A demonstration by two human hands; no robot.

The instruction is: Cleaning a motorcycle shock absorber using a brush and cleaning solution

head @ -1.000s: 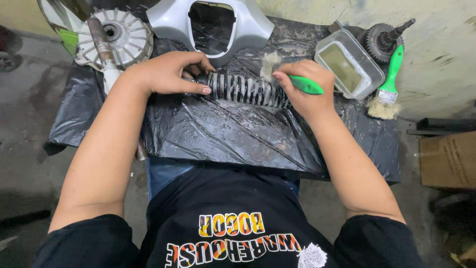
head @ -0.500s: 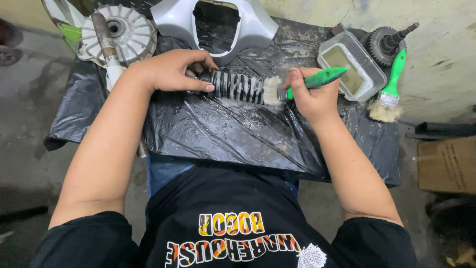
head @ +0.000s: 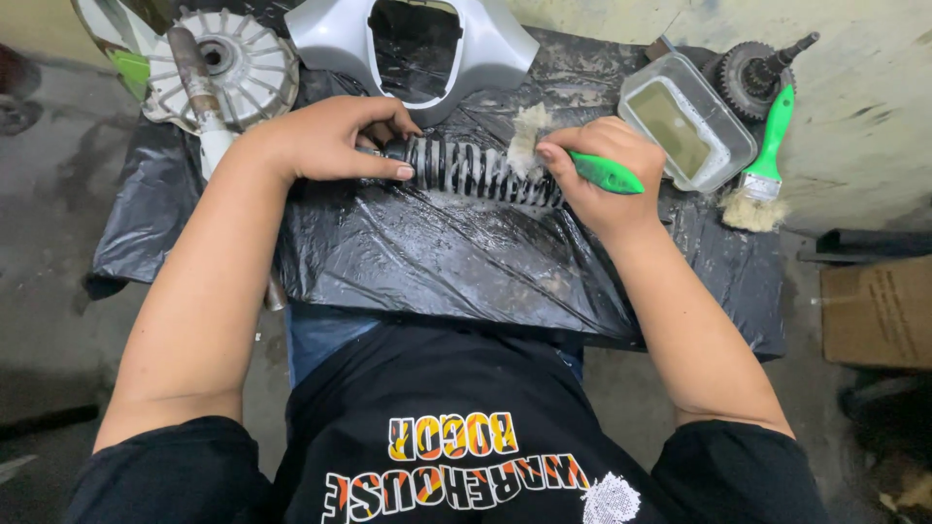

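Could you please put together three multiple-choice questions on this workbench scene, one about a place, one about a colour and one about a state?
1. Where does the coil spring lie?
A. On the black plastic sheet
B. Inside the clear tub
C. On the cardboard box

2. What colour is the handle of the brush in the right hand?
A. Red
B. Green
C. Yellow

3. What is the left hand doing?
A. Hanging free above the table
B. Lifting the silver cover
C. Gripping one end of the spring

Answers:
1. A, the spring rests on the black plastic sheet in front of the person.
2. B, a bright green handle sticks out of the fist.
3. C, the fingers close round the spring's left end while the brush bristles touch its coils.
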